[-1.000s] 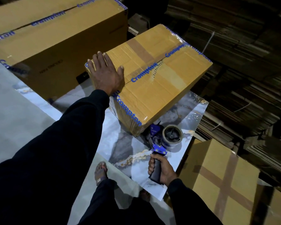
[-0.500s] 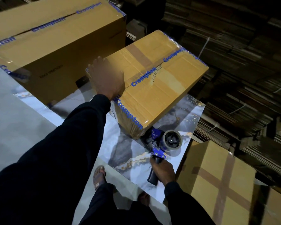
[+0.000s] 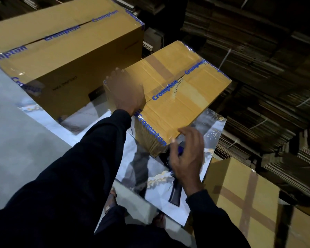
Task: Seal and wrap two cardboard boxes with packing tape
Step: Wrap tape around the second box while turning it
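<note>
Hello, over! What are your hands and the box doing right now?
Left hand flat on small box. Right hand open above tape dispenser, which lies on marble sheet. Big box behind, nothing blocking.

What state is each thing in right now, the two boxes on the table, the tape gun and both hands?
Small box: flaps closed, taped with blue-printed tape, tilted up on one edge.
Large box: closed, top seam taped, flat on the marble-pattern table.
Tape gun: lying on the table, not held.
Left hand: pressed flat on the small box's corner.
Right hand: fingers relaxed, holding nothing, at the small box's lower corner.
</note>
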